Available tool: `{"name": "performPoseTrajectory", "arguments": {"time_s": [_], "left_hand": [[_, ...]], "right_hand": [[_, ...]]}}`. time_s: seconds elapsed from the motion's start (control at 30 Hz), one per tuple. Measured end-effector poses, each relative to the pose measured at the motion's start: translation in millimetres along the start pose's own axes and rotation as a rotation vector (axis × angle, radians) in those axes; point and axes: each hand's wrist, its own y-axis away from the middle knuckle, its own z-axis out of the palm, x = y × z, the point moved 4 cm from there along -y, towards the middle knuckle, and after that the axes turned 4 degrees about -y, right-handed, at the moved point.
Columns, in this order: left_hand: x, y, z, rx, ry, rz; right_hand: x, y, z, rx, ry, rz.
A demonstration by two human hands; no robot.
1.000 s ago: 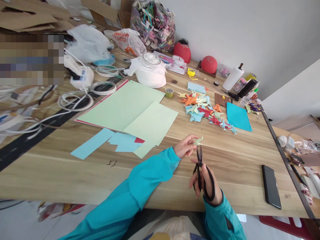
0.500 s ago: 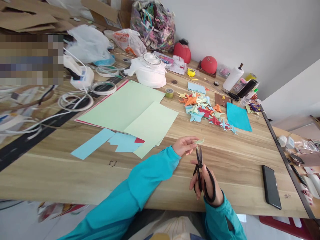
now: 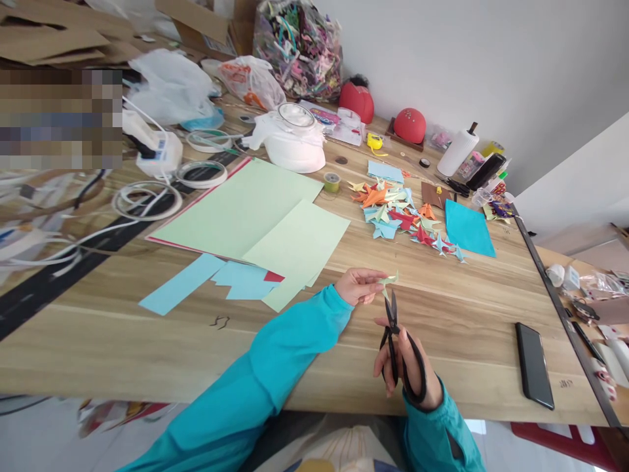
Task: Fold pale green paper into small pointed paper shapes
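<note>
Light-blue paper, cut as a long strip, lies at the left of the wooden table, next to smaller blue scraps partly covered by pale green sheets; these keep the places they had a second earlier. Farther right, the left hand has changed more: its fingers now reach forward flatter and closer together, pinching a folded paper piece at its left side. That piece is turned differently too; one second ago a point of it stuck up, while now it lies more level, with a narrow flap slanting down toward the scissors. It is small, pale green and crisply creased, with pointed ends spreading to the right, and it is held just above the table in front of the person. Beyond it sits a heap of folded paper figures in orange, red, blue and pale green. The scissors are dark, with black looped handles; their slightly parted blades point away from the person, tips just under the piece, though whether they touch the flap cannot be told. The right hand grips the handles, a little lower than before. At the far right, well apart from both hands, a black phone rests on the table near its edge.
</note>
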Motion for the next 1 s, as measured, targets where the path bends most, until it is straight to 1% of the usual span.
{"name": "performPoseTrajectory", "arguments": {"time_s": [0.1,0.27,0.4,0.5,1.0], "left_hand": [[2.0,0.6,-1.3,0.007,-0.041,0.016],[2.5,1.3,-2.7,0.030,-0.086,0.042],[3.5,1.6,-1.9,0.043,-0.105,0.051],[4.5,1.8,-1.4,0.044,-0.096,0.058],[5.6,2.0,-1.8,0.040,-0.097,0.073]], "right_hand": [[-5.0,3.6,1.8,0.038,0.055,-0.016],[-9.3,6.6,3.7,0.101,0.141,-0.093],[-8.8,6.5,4.6,0.110,0.215,-0.142],[-8.9,7.4,5.8,0.119,0.234,-0.137],[-1.7,6.9,5.9,0.174,0.151,-0.066]]}}
